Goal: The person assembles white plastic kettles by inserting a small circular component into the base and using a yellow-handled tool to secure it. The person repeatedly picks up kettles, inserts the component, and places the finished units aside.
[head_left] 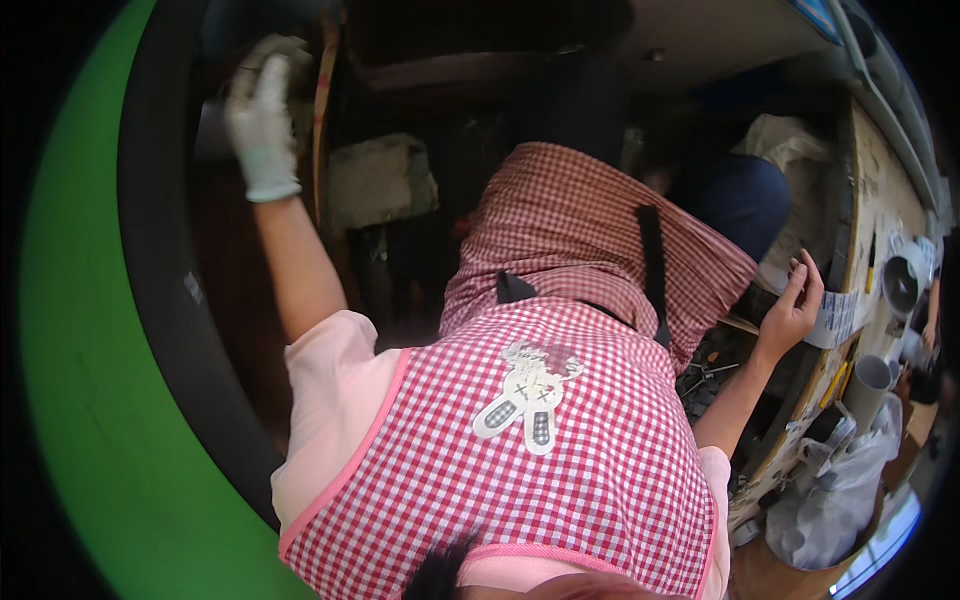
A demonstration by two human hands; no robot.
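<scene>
My left hand (263, 125), in a white knit glove, reaches out at the far left beside a thin upright wooden edge (323, 110). Motion blurs its fingers, and what they touch, if anything, is lost in the dark. On the other side my right hand (792, 312) is bare, its fingers loosely stretched and apart with nothing in them. It is nearest to a white printed card or box (833, 318) at the edge of a wooden workbench (868, 190). Between my arms lies a red-and-white checked apron (590, 400) with a rabbit patch (530, 395).
Grey pipe pieces (872, 375) and a yellow-handled tool (834, 385) are on the bench at right. A clear plastic bag (830, 510) sits at lower right. A pale cloth or sack (383, 180) lies ahead. A green surface with a black border (90, 330) curves along the left.
</scene>
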